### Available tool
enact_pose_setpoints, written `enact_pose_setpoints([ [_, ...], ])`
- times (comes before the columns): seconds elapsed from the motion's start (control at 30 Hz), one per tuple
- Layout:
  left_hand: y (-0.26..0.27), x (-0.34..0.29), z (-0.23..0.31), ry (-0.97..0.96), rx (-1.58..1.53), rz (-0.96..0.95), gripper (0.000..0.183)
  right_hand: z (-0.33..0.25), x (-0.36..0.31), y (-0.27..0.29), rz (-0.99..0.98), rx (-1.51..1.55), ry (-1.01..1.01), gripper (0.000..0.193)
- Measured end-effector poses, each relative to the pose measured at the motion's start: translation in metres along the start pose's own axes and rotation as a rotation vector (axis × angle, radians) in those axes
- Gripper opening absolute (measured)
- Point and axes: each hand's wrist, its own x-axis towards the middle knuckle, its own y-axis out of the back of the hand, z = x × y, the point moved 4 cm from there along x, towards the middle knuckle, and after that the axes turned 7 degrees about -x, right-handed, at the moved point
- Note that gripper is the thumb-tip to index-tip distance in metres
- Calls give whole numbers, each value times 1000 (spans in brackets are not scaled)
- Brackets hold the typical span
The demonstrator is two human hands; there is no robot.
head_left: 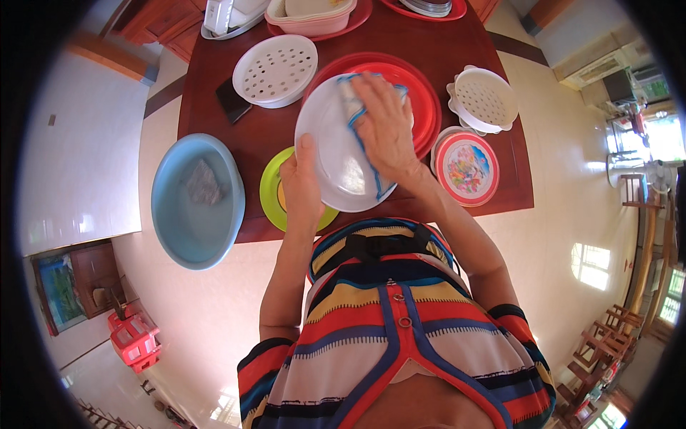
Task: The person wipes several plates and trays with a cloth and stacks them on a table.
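My left hand (303, 184) is closed on the left rim of a large white basin-like dish (323, 118), thumb on the inside and fingers hidden beneath. The dish is tilted toward me over the table's near edge. Pressed against its inner surface is a white cloth with blue edging (351, 106), held under my right hand (387, 129) with the fingers laid together over it. Behind the dish lies a round red tray (421, 89), partly covered. A lime-green plate (271, 189) shows below my left hand, its middle mostly hidden.
A light-blue basin (196, 239) with a grey cloth (204, 184) inside stands at the left. White perforated strainers (275, 68) (484, 100) sit on the dark red table (511, 161). A flower-patterned plate (467, 169) is at right; a dark phone-like slab (233, 101) at left.
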Motion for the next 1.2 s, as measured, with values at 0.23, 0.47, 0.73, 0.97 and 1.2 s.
enact_pose_setpoints([
  [0.23, 22, -24, 39, -224, 332, -48, 43, 75, -9, -32, -172, 537, -517, 46],
  [0.47, 34, -52, 53, -302, 1017, -189, 38, 85, -51, -40, -128, 1360, -1074, 36],
  [0.73, 73, -63, -18, -640, 1462, -401, 34, 87, -74, -39, -59, 1576, -1237, 34],
  [0.97, 99, -59, -50, -686, 1745, -458, 42, 94, -92, -41, -35, 1747, -1243, 30],
  [1.2, 113, -56, -80, -622, 1688, -470, 66, 103, -109, -51, -62, 1814, -1284, 30],
])
